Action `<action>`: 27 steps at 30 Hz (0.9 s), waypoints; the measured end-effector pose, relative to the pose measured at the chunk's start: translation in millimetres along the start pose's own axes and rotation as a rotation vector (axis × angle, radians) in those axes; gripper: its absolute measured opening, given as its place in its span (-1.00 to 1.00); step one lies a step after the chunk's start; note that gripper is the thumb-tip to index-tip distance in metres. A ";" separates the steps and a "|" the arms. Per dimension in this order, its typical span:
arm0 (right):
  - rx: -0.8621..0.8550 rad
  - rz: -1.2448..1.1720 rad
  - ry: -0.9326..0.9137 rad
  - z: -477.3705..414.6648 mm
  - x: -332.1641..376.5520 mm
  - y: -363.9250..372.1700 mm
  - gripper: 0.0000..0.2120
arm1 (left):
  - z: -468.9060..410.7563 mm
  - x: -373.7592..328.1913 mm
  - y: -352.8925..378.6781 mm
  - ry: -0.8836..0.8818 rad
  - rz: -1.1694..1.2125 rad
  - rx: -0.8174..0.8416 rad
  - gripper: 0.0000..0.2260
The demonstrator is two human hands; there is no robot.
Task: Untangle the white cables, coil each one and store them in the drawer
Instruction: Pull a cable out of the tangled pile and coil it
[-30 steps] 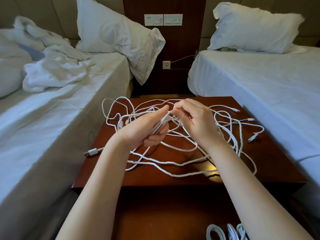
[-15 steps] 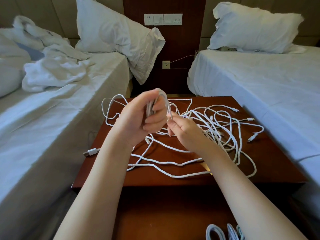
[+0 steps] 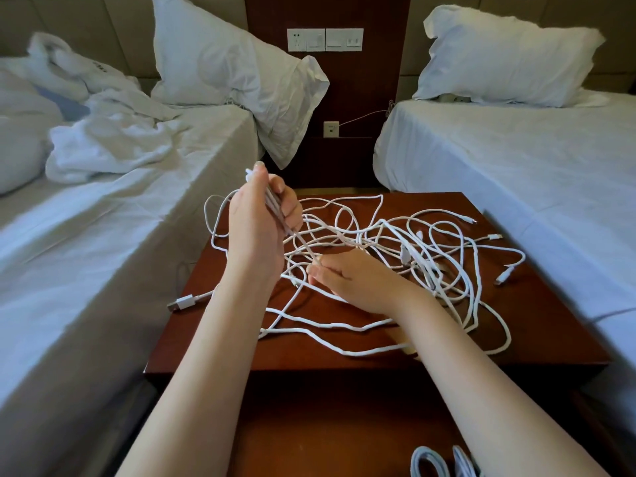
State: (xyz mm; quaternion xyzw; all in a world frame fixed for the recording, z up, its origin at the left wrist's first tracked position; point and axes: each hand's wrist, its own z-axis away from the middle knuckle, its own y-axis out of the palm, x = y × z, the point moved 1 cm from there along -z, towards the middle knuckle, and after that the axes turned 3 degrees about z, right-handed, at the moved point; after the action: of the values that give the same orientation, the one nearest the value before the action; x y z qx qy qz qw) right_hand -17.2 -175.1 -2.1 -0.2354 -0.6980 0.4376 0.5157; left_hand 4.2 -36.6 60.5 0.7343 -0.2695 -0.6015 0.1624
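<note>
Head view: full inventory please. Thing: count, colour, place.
cables: count unclear, white, tangled on table
coils: at least two, white, frame's bottom edge, below table front
table: 1, red-brown, between beds
beds: 2, white sheets, left and right
pillows: 2, white, one at each bed's head
linen: 1 heap, white, on left bed
wall plates: 2, white, on dark panel behind table
socket: 1, beige, lower on panel
left grip: raised over table's left side, holds cable strands
right grip: low over table, pinches a cable
</note>
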 end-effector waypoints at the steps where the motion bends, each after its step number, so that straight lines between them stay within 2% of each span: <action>1: -0.012 0.011 0.010 -0.7 -1.5 0.5 -0.57 | -0.9 -0.9 -2.3 -0.019 -0.027 0.017 -0.61; 5: -0.132 0.000 0.026 -3.8 -9.5 -2.8 -0.71 | -1.4 -5.6 -12.4 -0.119 -0.192 0.186 -0.62; 11: -0.397 -0.278 -0.024 5.2 -10.3 -28.3 -0.31 | -0.2 -4.8 -21.2 -0.277 -0.384 0.460 -0.71; 13: -0.487 -0.294 -0.067 8.4 -5.2 -34.9 -0.36 | 1.0 -3.5 -21.7 -0.310 -0.438 0.507 -0.71; 16: -0.611 -0.163 -0.208 8.1 3.6 -38.9 -0.55 | 4.0 -2.5 -20.9 -0.355 -0.502 0.598 -0.69; 20: -0.540 -0.017 -0.263 5.9 9.0 -32.1 -0.61 | 7.5 -3.7 -17.8 -0.444 -0.401 0.725 -0.65; 25: -0.365 -0.268 -0.238 9.5 15.9 -29.6 -0.64 | 7.6 -4.4 -18.4 -0.495 -0.290 0.784 -0.63; 27: -0.345 -0.295 -0.218 10.6 16.6 -30.5 -0.63 | 7.8 -2.1 -17.8 -0.490 -0.284 0.780 -0.61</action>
State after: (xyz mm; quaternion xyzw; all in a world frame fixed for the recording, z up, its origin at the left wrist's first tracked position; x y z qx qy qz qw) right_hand -29.2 -181.5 31.6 -0.1670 -0.8407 0.2549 0.4476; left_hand -0.1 -20.4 50.4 0.6065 -0.4025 -0.6272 -0.2770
